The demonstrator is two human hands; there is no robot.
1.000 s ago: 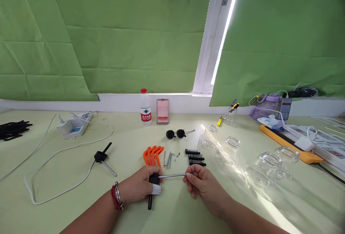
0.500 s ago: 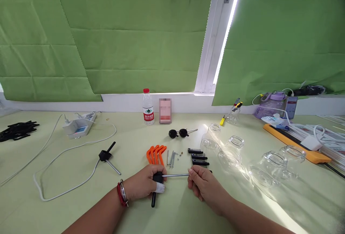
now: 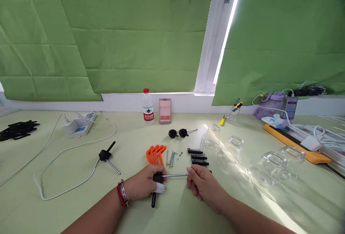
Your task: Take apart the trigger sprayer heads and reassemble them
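My left hand (image 3: 144, 185) is closed round a black handle piece (image 3: 154, 197), whose lower end sticks out below my fingers; one finger has a white wrap. A thin metal rod (image 3: 176, 175) runs from that piece to the right. My right hand (image 3: 203, 185) pinches the rod's far end. Just beyond my hands lie orange plastic levers (image 3: 155, 154), several loose screws (image 3: 170, 157) and black spring parts (image 3: 198, 157).
Several clear glass jars (image 3: 234, 147) lie at the right. A black assembled piece with a rod (image 3: 107, 156) and a white cable (image 3: 67, 155) are at the left. A water bottle (image 3: 148, 107) stands at the back; a power strip (image 3: 78, 126) sits far left.
The view shifted slightly between the earliest frame and now. My hands have kept the same hold on the handle and rod, with my right hand barely moving along the rod.
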